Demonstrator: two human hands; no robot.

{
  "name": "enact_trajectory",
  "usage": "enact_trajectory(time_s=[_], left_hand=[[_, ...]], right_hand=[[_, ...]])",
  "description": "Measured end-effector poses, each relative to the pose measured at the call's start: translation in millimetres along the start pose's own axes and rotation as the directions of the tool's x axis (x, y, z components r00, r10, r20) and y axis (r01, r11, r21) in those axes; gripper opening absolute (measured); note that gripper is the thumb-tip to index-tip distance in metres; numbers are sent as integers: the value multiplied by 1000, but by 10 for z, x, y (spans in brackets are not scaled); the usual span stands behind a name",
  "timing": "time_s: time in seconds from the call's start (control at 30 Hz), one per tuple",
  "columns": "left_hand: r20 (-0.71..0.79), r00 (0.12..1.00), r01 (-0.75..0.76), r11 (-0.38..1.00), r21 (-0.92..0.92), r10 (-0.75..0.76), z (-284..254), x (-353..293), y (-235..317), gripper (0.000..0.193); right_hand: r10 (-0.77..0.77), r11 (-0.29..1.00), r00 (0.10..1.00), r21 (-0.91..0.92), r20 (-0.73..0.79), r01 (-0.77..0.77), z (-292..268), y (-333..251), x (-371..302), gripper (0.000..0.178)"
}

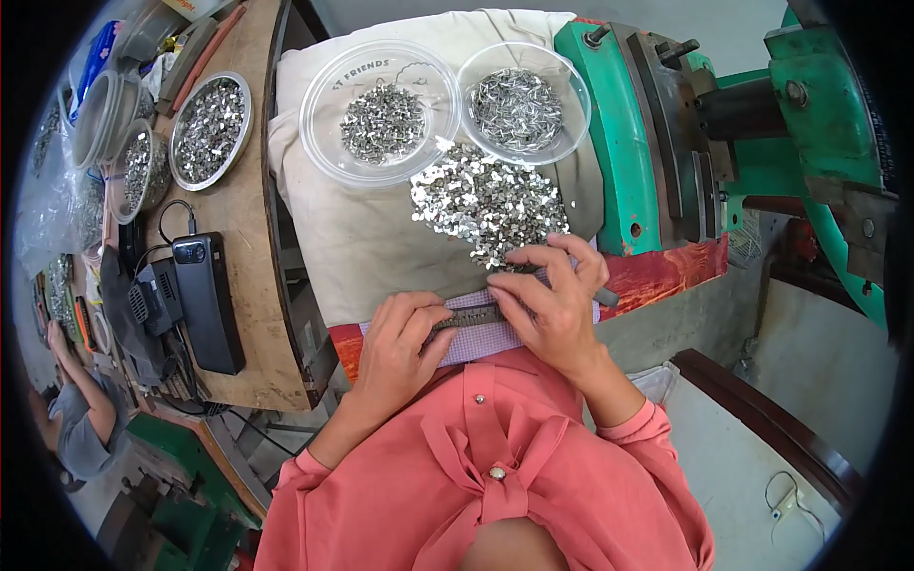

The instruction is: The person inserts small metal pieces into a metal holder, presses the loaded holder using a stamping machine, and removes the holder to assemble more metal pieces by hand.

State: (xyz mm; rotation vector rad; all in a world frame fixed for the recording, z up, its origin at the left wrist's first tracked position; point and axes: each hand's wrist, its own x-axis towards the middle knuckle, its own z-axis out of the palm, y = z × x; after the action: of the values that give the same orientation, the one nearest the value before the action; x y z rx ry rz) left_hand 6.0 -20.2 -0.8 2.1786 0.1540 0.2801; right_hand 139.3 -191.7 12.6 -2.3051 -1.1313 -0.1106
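My left hand (398,335) is closed around the left end of a narrow dark metal bar (473,316) with a row of fine notches along it. The bar lies across a checked cloth (468,349) in front of me. Above the bar's right part is my right hand (554,303), thumb and forefinger pinched close together near the bar. Whatever sits between those fingertips is too small to make out. Its other fingers curl at the near edge of a loose heap of small shiny metal pieces (490,202).
Behind the heap stand two clear plastic tubs of small metal parts, one left (381,122) and one right (519,109). A green machine (609,143) borders the right. On the wooden bench (249,285) at left are a black power bank (209,305) and a bowl of pieces (208,131). Another person (90,419) works far left.
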Motion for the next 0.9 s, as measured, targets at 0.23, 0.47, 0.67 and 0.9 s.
enact_trajectory(time_s=[0.23, 0.47, 0.67, 0.9], left_hand=[[-7, 1000, 8, 1000, 3, -8, -26, -19, -9, 30], [-4, 1000, 19, 999, 27, -19, -10, -23, -15, 29], [4, 1000, 0, 997, 74, -1, 7, 26, 28, 24], [10, 1000, -27, 993, 118, 26, 43, 61, 55, 16]], right_hand=[[-56, 997, 998, -59, 31, 57, 131, 6, 179, 15], [-86, 992, 996, -90, 13, 87, 164, -1, 182, 13], [-33, 999, 998, -16, 56, 34, 76, 4, 204, 14], [49, 999, 999, -17, -17, -49, -18, 85, 125, 15]])
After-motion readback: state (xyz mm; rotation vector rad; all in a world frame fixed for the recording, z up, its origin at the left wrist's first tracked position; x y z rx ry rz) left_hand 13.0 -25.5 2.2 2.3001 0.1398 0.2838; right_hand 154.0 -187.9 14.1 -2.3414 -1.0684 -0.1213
